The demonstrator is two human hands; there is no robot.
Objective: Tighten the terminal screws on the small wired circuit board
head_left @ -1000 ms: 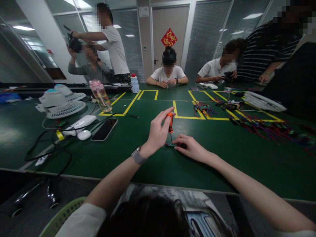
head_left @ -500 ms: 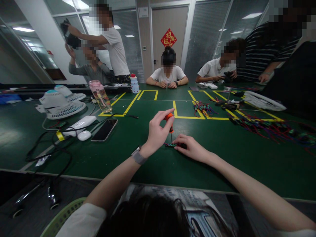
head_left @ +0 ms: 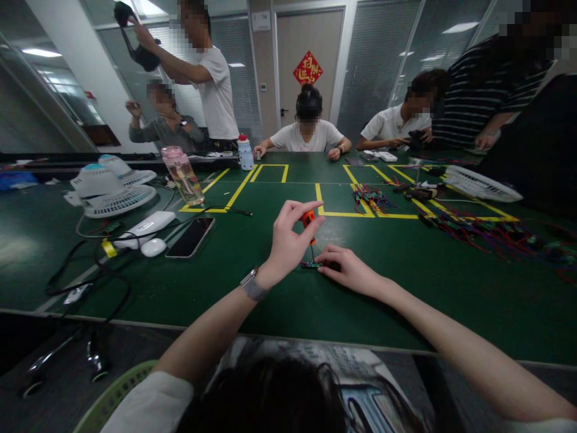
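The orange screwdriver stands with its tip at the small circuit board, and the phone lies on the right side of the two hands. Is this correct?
Not quite: the head view shows the phone to the left of the left hand. The orange screwdriver does stand with its tip at the small circuit board.

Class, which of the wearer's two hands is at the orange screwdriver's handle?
The left hand, wearing a watch; the bare-wristed right hand is down at the circuit board.

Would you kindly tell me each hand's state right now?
Left hand: around the orange screwdriver; whether gripping cannot be told.
Right hand: closed on the circuit board.
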